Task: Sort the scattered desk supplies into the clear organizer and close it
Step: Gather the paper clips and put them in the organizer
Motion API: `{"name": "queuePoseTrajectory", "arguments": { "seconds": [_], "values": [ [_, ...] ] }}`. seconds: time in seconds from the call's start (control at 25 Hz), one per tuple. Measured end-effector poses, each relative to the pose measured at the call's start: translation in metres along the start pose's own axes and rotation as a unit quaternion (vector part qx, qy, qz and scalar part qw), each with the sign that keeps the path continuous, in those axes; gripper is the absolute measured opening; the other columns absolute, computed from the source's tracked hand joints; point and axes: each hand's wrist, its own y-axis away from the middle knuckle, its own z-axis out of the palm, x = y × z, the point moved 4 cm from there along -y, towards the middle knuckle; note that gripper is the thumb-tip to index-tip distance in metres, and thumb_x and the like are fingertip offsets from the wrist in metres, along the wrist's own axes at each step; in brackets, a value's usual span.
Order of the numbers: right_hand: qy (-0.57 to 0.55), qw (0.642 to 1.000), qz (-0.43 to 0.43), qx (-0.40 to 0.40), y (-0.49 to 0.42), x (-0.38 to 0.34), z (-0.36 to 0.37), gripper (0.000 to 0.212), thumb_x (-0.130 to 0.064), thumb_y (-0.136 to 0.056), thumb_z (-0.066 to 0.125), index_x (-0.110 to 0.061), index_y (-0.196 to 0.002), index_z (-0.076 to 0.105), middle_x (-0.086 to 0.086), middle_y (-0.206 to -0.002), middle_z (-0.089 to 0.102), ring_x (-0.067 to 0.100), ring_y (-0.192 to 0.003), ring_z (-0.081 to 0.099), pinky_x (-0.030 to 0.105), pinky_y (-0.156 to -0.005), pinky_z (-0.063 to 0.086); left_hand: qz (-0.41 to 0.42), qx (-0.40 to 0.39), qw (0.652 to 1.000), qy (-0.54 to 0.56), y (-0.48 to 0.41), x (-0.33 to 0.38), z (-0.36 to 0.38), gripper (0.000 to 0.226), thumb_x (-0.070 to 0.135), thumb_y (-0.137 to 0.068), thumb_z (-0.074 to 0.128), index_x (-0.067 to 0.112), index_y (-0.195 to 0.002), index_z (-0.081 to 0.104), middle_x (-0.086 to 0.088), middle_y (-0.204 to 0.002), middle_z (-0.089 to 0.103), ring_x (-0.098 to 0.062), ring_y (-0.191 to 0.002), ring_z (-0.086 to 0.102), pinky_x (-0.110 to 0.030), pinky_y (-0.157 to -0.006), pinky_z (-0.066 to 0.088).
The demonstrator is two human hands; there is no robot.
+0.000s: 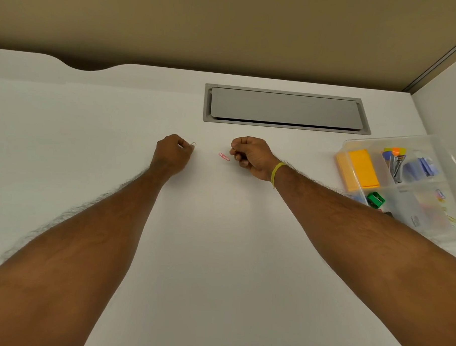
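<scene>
left hand (171, 154): is curling its fingers and pinching a pale paper clip (193, 144) between thumb and forefinger, low over the desk.
right hand (248, 155): is resting its heel on the desk with fingers curled in; something small and yellowish is showing at the fingertips (234, 150), too small to tell whether it is being held.
wristband (277, 172): a yellow band is sitting on the right wrist.
pink paper clip (224, 156): is lying flat on the desk between the two hands, just beside the right fingertips, apart from the left hand.
clear organizer (359, 142): is sitting at the right edge of the view, well apart from both hands, with the right forearm crossing in front of its near corner.
inside the organizer: orange sticky notes (360, 168) are filling the left compartment; binder clips (395, 164) and a green sharpener (375, 199) are lying in others; a few paper clips (440, 194) are showing in a right compartment.
desk (205, 250): a white top is carrying everything.
gray hatch (284, 108): is sitting shut in the desk beyond the hands.
wall (228, 29): a tan panel is running behind the desk.
</scene>
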Motion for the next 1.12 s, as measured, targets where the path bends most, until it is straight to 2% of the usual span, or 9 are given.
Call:
{"name": "queuePoseTrajectory", "arguments": {
  "seconds": [0.16,0.32,0.56,0.64,0.72,0.8,0.92,1.0,1.12],
  "values": [
    [0.177,0.983,0.002,0.048,-0.008,0.002,-0.004,0.021,-0.007,-0.095,0.047,-0.007,-0.095,0.068,0.002,-0.066,0.055,0.016,-0.055,0.046,0.021,-0.044,0.037,-0.005,0.001,1.000,-0.022,-0.007,0.003,0.002,0.022,0.040,-0.086,0.065,0.018,-0.089,0.063,-0.001,-0.101,0.067,-0.021,-0.095,0.060,-0.027,-0.075,0.042],
    [0.386,0.914,-0.099,0.073,-0.014,-0.004,0.003,0.022,-0.031,-0.079,0.075,-0.010,-0.076,0.072,0.001,-0.084,0.069,0.015,-0.078,0.061,0.029,-0.068,0.049,-0.015,0.004,0.999,-0.034,-0.012,0.003,0.000,0.024,0.039,-0.085,0.066,0.016,-0.091,0.065,-0.003,-0.104,0.068,-0.024,-0.100,0.062,-0.030,-0.078,0.047],
    [0.495,0.866,-0.063,0.029,-0.019,-0.005,0.016,0.018,-0.023,-0.078,0.075,-0.006,-0.082,0.074,0.007,-0.087,0.073,0.023,-0.085,0.067,0.038,-0.081,0.056,-0.030,-0.054,0.993,-0.098,-0.017,0.009,0.004,0.033,0.034,-0.089,0.058,0.002,-0.088,0.067,-0.014,-0.095,0.070,-0.034,-0.091,0.064,-0.036,-0.075,0.052],
    [0.525,0.850,-0.042,0.015,-0.017,-0.008,0.020,0.022,-0.023,-0.081,0.070,-0.001,-0.084,0.069,0.010,-0.086,0.069,0.027,-0.083,0.063,0.037,-0.078,0.054,-0.005,-0.060,0.993,-0.098,-0.017,0.011,0.006,0.032,0.030,-0.092,0.055,-0.001,-0.087,0.063,-0.013,-0.094,0.068,-0.032,-0.090,0.063,-0.036,-0.074,0.050],
    [0.535,0.844,-0.029,-0.005,-0.011,-0.011,0.023,0.025,-0.022,-0.084,0.065,-0.004,-0.070,0.057,0.010,-0.071,0.056,0.027,-0.071,0.052,0.033,-0.065,0.044,0.035,-0.054,0.996,-0.064,-0.013,0.014,0.007,0.029,0.023,-0.092,0.053,-0.002,-0.079,0.060,-0.010,-0.085,0.065,-0.025,-0.081,0.059,-0.031,-0.068,0.047],
    [0.446,0.894,-0.016,-0.021,-0.001,-0.013,0.023,0.035,-0.019,-0.089,0.061,-0.011,-0.060,0.043,0.005,-0.059,0.042,0.022,-0.057,0.040,0.028,-0.054,0.033,0.049,-0.056,0.997,0.000,-0.007,0.018,0.008,0.027,0.018,-0.090,0.051,-0.002,-0.074,0.059,-0.007,-0.077,0.063,-0.019,-0.072,0.055,-0.026,-0.060,0.042],
    [0.163,0.986,0.035,-0.027,0.017,-0.009,0.018,0.030,-0.016,-0.092,0.055,-0.015,-0.067,0.039,0.003,-0.059,0.034,0.017,-0.051,0.031,0.026,-0.049,0.026,-0.002,-0.094,0.980,0.178,0.007,0.027,0.018,0.021,0.012,-0.088,0.048,0.007,-0.069,0.056,-0.003,-0.071,0.065,-0.015,-0.061,0.052,-0.027,-0.058,0.041],
    [0.041,0.998,0.045,-0.034,0.030,-0.006,0.015,0.026,-0.013,-0.090,0.048,-0.018,-0.069,0.034,0.001,-0.060,0.028,0.016,-0.052,0.027,0.026,-0.049,0.022,-0.047,-0.136,0.942,0.304,0.024,0.037,0.031,0.013,0.006,-0.089,0.047,0.011,-0.084,0.057,-0.005,-0.072,0.065,-0.015,-0.060,0.052,-0.027,-0.057,0.044],
    [-0.050,0.998,0.030,-0.019,0.049,-0.005,0.007,0.020,-0.012,-0.086,0.041,-0.017,-0.067,0.035,0.001,-0.059,0.033,0.016,-0.051,0.031,0.026,-0.046,0.025,-0.101,-0.179,0.879,0.430,0.052,0.053,0.048,0.027,-0.001,-0.091,0.045,0.009,-0.114,0.054,-0.011,-0.085,0.068,-0.016,-0.070,0.062,-0.024,-0.063,0.053]
  ]
}}
